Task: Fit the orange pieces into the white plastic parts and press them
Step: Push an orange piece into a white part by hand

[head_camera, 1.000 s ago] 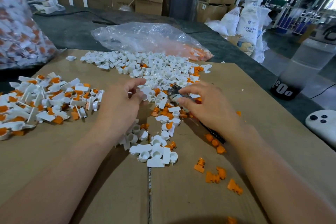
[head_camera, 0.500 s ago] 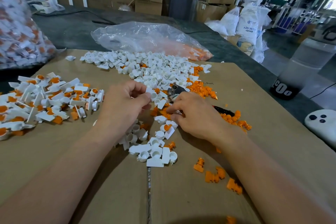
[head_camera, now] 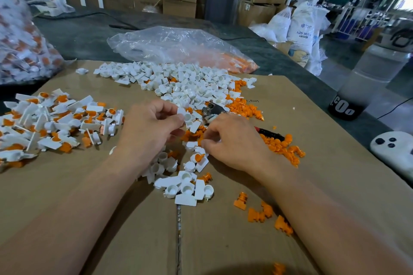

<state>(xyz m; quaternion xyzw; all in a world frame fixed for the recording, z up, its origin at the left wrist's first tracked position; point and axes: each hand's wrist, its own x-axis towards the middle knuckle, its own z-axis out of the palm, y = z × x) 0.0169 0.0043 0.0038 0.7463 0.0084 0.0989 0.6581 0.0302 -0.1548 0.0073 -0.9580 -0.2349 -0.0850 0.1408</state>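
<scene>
1. Compared with a second ago: slid the right hand (head_camera: 232, 140) back off the pliers (head_camera: 212, 109) toward mid-sheet, uncovering the orange heap (head_camera: 279, 145) near the right edge of the cardboard sheet (head_camera: 335, 185).
2. Pinching a white part (head_camera: 184, 114) in the left hand (head_camera: 154, 127), thumb and fingertips clamped on it, lifted just above the clutter. Probably angled so an insert can drop in.
3. Curled the right fingers tight, tips down among the orange pieces (head_camera: 192, 135). Can't tell whether anything's actually pinched yet.
4. Keeping the finished pile (head_camera: 55, 123) at the left edge and the white heap (head_camera: 178, 82) along the far edge. Looks like separating done from undone, with all of it in easy reach.
</scene>
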